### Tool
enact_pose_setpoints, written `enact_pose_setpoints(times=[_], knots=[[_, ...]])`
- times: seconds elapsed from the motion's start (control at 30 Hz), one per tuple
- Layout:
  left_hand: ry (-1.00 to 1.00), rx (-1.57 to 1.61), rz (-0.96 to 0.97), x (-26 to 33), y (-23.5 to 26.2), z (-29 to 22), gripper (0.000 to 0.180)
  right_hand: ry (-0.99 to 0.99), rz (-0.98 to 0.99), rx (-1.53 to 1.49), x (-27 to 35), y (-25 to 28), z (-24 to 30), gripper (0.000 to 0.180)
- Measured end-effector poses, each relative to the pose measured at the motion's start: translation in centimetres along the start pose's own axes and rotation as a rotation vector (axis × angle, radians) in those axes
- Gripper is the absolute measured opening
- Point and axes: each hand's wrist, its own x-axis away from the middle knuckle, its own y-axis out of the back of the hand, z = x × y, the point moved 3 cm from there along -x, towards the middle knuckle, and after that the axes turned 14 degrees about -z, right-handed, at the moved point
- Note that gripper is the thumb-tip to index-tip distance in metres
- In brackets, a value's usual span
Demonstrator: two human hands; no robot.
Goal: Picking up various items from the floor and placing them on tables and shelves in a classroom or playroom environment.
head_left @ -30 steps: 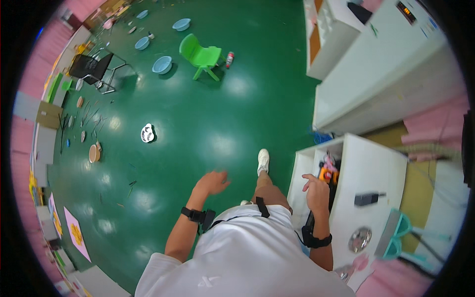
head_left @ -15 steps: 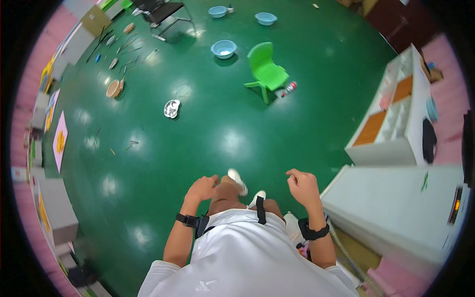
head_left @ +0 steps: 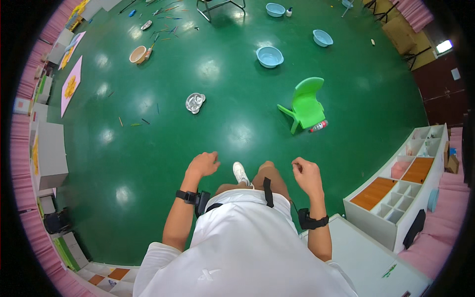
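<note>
I am walking with both arms held forward at waist height. My left hand (head_left: 204, 164) hangs over the green floor, its fingers loosely bent and slightly apart, holding nothing I can see. On the other side my right hand (head_left: 308, 174) has its fingers curled in, and nothing shows in it. Ahead of the left hand a shiny metal divided plate (head_left: 195, 103) lies on the floor. Beyond the right hand stands a green plastic child's chair (head_left: 306, 105), with a red-capped bottle (head_left: 319, 126) lying beside it. Neither hand touches anything.
Blue basins (head_left: 270, 57) stand farther ahead. A peach basin (head_left: 138, 55) and several scattered pens and sticks lie far left. At right are a white shelf unit (head_left: 371, 225) and a white-topped cabinet (head_left: 354, 247). A grey-white cabinet (head_left: 52, 151) lines the left wall.
My view has turned left and moved forward, so the chair, plate and basins sit farther right and the chair and plate nearer. My legs have changed stride; both hands remain without any visible object.
</note>
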Motion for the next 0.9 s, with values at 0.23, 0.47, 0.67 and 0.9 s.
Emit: enact_pose_setpoints(times=[0.23,0.47,0.67,0.9], knots=[[0.107,0.009,0.019,-13.4,4.3,-0.5,0.027,-0.007,0.053,-0.003,-15.4,-2.6,-4.4,0.008],[0.243,0.203,-0.159,-22.9,8.6,1.3,0.026,0.074,0.170,-0.049,-33.7,-6.0,-2.5,0.012],[0.429,0.292,-0.167,-27.0,11.9,5.0,0.026,0.384,0.366,0.035,-47.1,-14.0,2.9,0.014],[0.593,0.637,-0.235,-33.0,11.0,15.2,0.027,0.502,0.595,0.182,-56.6,-27.9,8.9,0.018]])
